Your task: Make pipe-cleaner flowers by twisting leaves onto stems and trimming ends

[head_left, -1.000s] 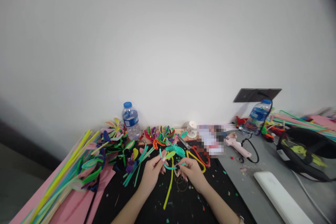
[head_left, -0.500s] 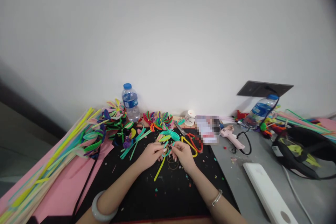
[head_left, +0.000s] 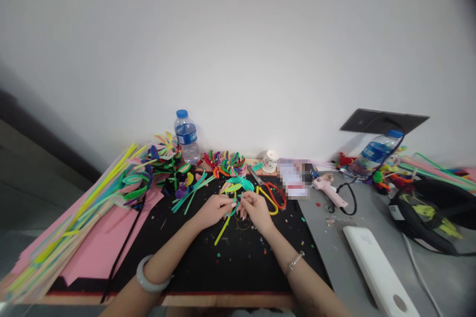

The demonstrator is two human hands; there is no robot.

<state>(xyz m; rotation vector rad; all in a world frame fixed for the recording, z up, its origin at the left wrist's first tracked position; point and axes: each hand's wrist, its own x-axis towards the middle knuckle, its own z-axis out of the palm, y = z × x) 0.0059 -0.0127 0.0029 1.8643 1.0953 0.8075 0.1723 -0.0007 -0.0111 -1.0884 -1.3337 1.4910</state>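
Observation:
My left hand [head_left: 213, 210] and my right hand [head_left: 256, 212] meet over the black mat [head_left: 245, 270], fingertips pinched close together. Between them is a teal pipe cleaner, mostly covered by the fingers, with a small dark bit at the pinch. A yellow-green pipe cleaner [head_left: 222, 232] slants down toward me from under my left fingers; whether it is joined to the teal one I cannot tell. Just beyond the fingertips lie teal pipe-cleaner loops [head_left: 243, 183]. Right of them are scissors [head_left: 255, 175] and bent pipe cleaners, one yellow [head_left: 274, 212] and one red [head_left: 279, 193].
Long pipe cleaners [head_left: 80, 223] lie on pink sheets [head_left: 100, 252] at left. Behind are pipe-cleaner flowers [head_left: 226, 162], a water bottle [head_left: 187, 138] and a paper cup [head_left: 269, 161]. To the right are a pink glue gun [head_left: 330, 193], a white device [head_left: 379, 270] and a black headset [head_left: 409, 228].
The camera view has tilted slightly, so the table's front edge shows more. Both hands stay together, with the fingers shifted a little around the teal pipe cleaner.

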